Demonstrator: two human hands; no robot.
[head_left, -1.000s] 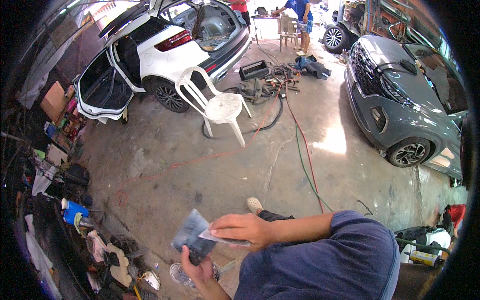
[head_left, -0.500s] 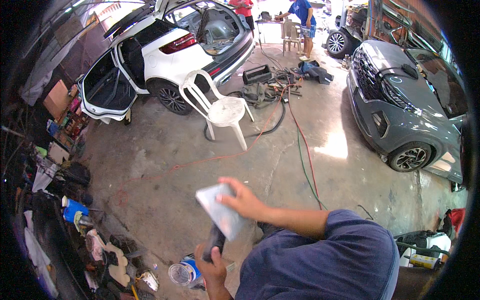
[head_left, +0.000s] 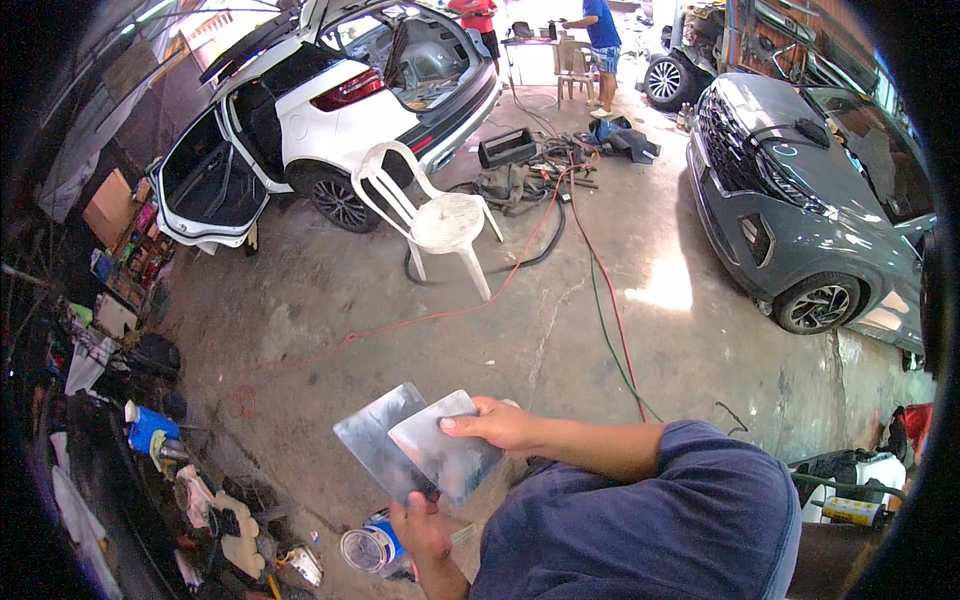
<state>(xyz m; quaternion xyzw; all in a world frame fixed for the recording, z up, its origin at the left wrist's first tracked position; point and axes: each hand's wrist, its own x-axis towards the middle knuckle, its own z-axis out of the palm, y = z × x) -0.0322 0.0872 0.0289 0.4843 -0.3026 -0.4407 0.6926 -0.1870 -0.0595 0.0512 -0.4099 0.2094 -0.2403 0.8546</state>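
Observation:
My right hand (head_left: 492, 424) grips a thin, light grey rectangular plate (head_left: 455, 455) by its upper edge, thumb across its face. The plate looks smeared and resembles a filler spreader. My left hand (head_left: 424, 527) is closed on the lower end of a second, darker grey plate (head_left: 378, 432) of similar shape. The lighter plate partly overlaps the darker one in this view; whether their faces touch I cannot tell. Below them, beside my left hand, stands a blue-and-white can (head_left: 366, 548).
A white plastic chair (head_left: 447, 222) stands ahead, by a white car (head_left: 345, 125) with its rear open. A grey car (head_left: 800, 190) is on the right. Red and green hoses (head_left: 622, 350) cross the floor. Clutter, including a blue container (head_left: 150, 424), lines the left. Two people stand far back.
The darker plate has swung up from a steep, edge-on tilt, so its face now shows beside the lighter plate. My right hand has moved slightly right and down with the lighter plate.

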